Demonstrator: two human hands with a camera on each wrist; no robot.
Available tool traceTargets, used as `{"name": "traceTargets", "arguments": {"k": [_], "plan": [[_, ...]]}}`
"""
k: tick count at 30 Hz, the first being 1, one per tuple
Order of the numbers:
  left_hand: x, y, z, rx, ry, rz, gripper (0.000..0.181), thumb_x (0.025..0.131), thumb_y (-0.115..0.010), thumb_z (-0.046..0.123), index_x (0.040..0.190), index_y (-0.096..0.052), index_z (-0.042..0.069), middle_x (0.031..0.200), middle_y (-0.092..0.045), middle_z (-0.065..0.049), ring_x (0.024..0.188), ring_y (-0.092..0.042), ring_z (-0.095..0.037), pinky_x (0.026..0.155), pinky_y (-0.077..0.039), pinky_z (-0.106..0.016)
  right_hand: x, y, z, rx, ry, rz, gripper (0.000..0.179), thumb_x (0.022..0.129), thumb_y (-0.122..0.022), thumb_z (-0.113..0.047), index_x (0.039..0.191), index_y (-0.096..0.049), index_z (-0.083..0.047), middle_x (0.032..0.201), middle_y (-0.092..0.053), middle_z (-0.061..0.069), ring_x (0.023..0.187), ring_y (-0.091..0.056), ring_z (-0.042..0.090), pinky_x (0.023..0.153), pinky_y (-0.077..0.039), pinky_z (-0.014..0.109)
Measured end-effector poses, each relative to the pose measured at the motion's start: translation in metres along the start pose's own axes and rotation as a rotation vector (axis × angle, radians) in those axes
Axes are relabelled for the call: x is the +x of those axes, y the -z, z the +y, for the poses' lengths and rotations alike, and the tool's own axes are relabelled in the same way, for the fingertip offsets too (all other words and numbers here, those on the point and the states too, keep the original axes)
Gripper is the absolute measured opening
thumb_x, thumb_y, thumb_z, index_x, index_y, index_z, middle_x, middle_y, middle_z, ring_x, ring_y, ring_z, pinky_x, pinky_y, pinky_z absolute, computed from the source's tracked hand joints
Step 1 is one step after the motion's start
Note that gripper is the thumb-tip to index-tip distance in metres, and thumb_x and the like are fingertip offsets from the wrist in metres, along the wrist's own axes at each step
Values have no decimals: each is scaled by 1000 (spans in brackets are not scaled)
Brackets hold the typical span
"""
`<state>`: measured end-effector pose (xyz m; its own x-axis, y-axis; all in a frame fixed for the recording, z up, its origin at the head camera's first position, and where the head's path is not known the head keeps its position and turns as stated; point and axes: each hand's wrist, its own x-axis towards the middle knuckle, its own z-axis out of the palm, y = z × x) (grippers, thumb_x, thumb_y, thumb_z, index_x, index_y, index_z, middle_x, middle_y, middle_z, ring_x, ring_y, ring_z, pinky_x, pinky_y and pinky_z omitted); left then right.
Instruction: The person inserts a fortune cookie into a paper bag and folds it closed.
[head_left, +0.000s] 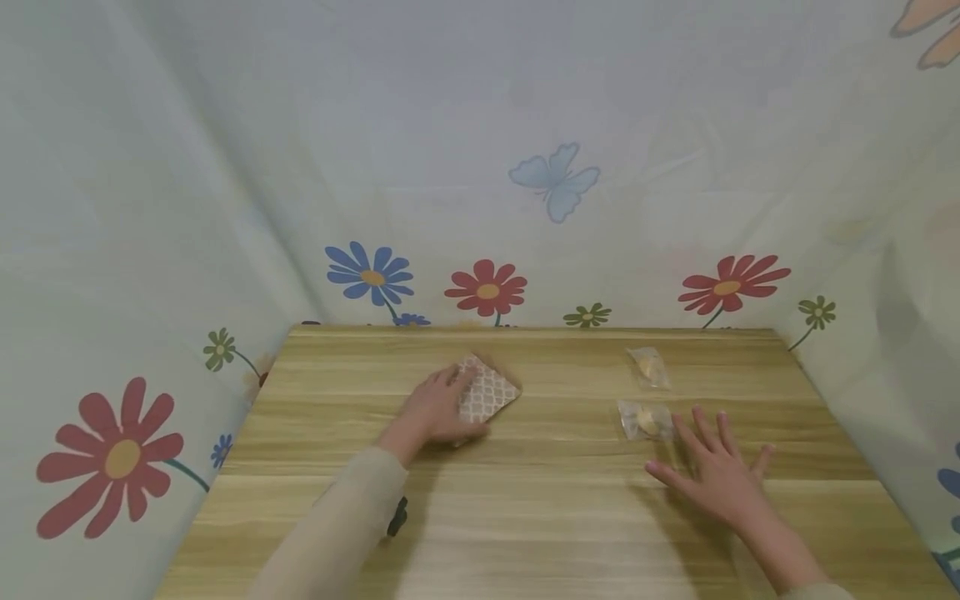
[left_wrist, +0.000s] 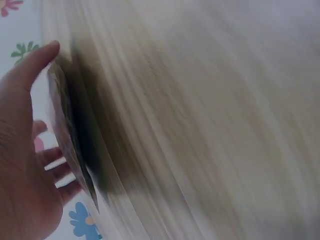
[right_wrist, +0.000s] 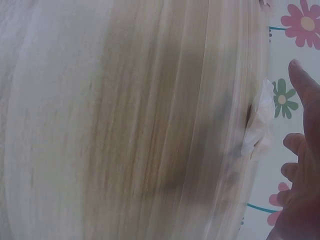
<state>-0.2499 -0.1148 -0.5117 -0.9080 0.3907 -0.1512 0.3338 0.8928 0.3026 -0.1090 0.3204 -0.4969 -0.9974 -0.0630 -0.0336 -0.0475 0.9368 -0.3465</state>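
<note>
My left hand [head_left: 442, 408] grips a flat, square patterned packet [head_left: 489, 395] with a beige-and-white lattice print, at the left-centre of the table. In the left wrist view the packet [left_wrist: 67, 125] is seen nearly edge-on, tilted above the wood, between thumb and fingers. My right hand [head_left: 716, 475] hovers at the right with its fingers spread, holding nothing. Just beyond its fingertips lies a small clear wrapper [head_left: 645, 420] with a pale yellowish round piece inside. A second such wrapper [head_left: 648, 367] lies farther back. What the pieces are cannot be made out.
The wood-grain table [head_left: 555, 517] reaches back to a white cloth wall [head_left: 420, 167] printed with flowers and butterflies. Cloth also hangs on the left and right sides. A small dark object [head_left: 398, 517] shows beside the left sleeve.
</note>
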Motion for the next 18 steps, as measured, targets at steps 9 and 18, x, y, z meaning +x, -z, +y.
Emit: {"name": "traceTargets", "arguments": {"k": [9, 18], "plan": [[-18, -1, -7, 36, -214, -69, 109, 82, -78, 69, 170, -30, 26, 174, -29, -12, 156, -33, -39, 125, -31, -56, 4, -3, -6, -3, 32, 11, 99, 95, -65, -71, 169, -31, -15, 174, -16, 24, 160, 1, 53, 101, 17, 92], [-24, 0, -17, 71, -300, -63, 108, 81, -78, 63, 170, -31, 26, 174, -29, -13, 156, -34, -39, 126, -29, -57, 6, -3, -9, 5, 32, 8, 100, 94, -65, -71, 169, -31, -15, 174, -18, 25, 160, -1, 53, 102, 16, 91]]}}
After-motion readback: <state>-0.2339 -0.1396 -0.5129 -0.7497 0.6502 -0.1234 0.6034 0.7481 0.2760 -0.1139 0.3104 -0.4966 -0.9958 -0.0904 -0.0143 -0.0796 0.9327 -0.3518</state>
